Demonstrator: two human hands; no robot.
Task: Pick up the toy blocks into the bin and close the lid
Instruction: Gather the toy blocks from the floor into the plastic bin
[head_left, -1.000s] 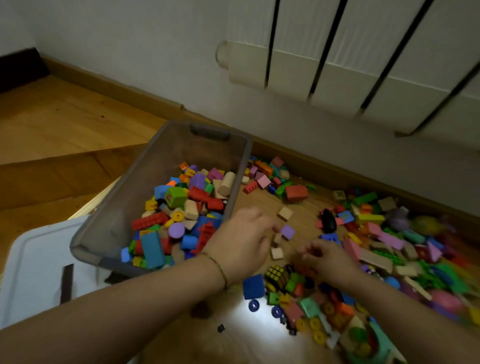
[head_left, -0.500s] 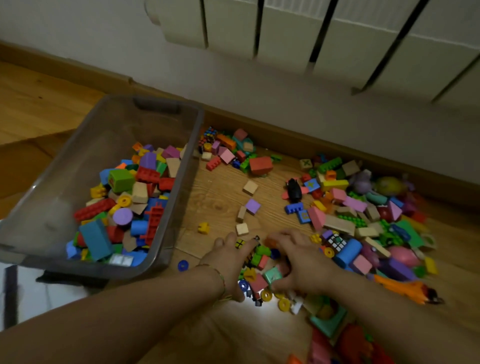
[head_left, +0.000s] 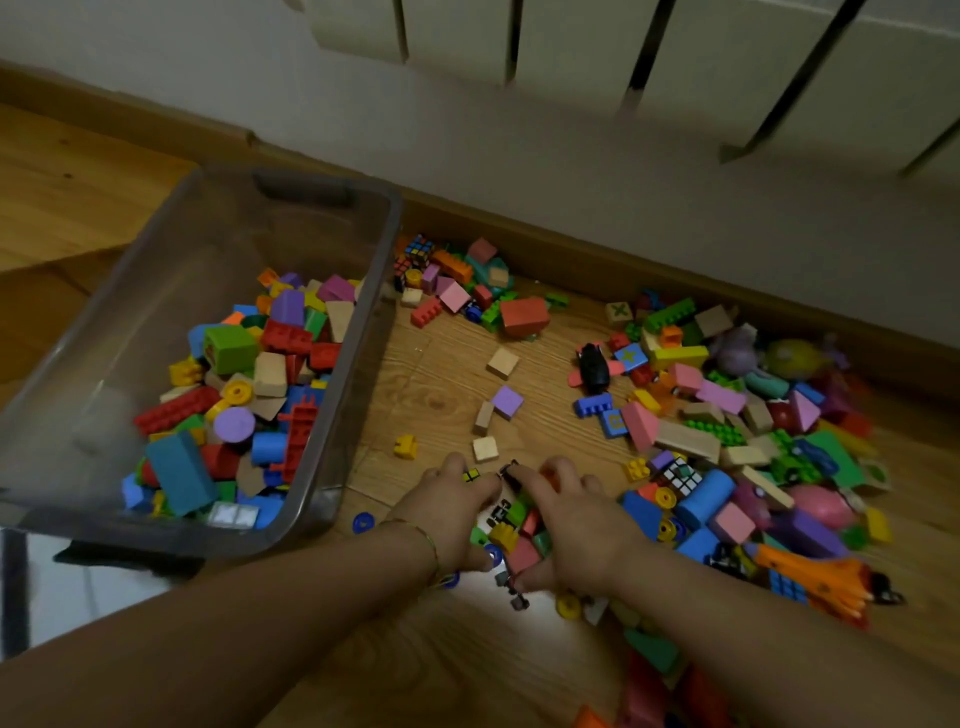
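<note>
A clear grey bin (head_left: 337, 395) stands on the wooden floor at the left, partly filled with coloured toy blocks (head_left: 244, 395). Many more blocks lie scattered on the floor to the right (head_left: 727, 415) and near the wall (head_left: 467, 291). My left hand (head_left: 452, 509) and my right hand (head_left: 576, 525) are cupped together around a small heap of blocks (head_left: 511, 535) on the floor in front of the bin's right corner. The fingers of both hands curl inward against the heap. The blocks under my palms are hidden.
A white lid (head_left: 78, 597) lies on the floor under the bin's near left side. A white radiator (head_left: 623, 47) hangs on the wall behind. Loose wooden cubes (head_left: 501, 362) and a purple tile (head_left: 507, 401) lie between bin and pile.
My left hand came away from the bin to the floor heap. Both hands closed in around the blocks, and the view shifted right and lower.
</note>
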